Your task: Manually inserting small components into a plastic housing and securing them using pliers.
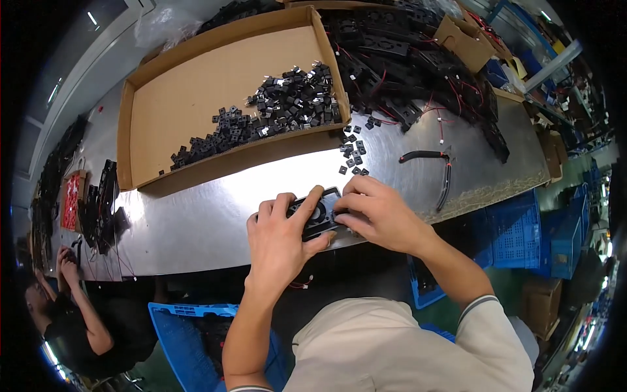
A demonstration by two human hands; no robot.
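Note:
Close to the table's front edge, a black plastic housing with a round speaker-like part (318, 213) lies between my hands. My left hand (279, 225) is closed round it, fingers over the top and thumb along the near side. At the housing's right end, my right hand (375, 212) pinches with bent fingertips; whatever they hold there is hidden. Just beyond, several small square black parts (356, 149) are scattered on the metal table (215, 225). A pair of pliers with black and orange handles (428, 155) rests to the right.
A shallow cardboard box (189, 85) holds a heap of small black parts (294, 98). Black housings with red wires (405, 72) are piled at the back right. Blue crates (516, 228) stand below the table. Another person (85, 320) sits at the far left.

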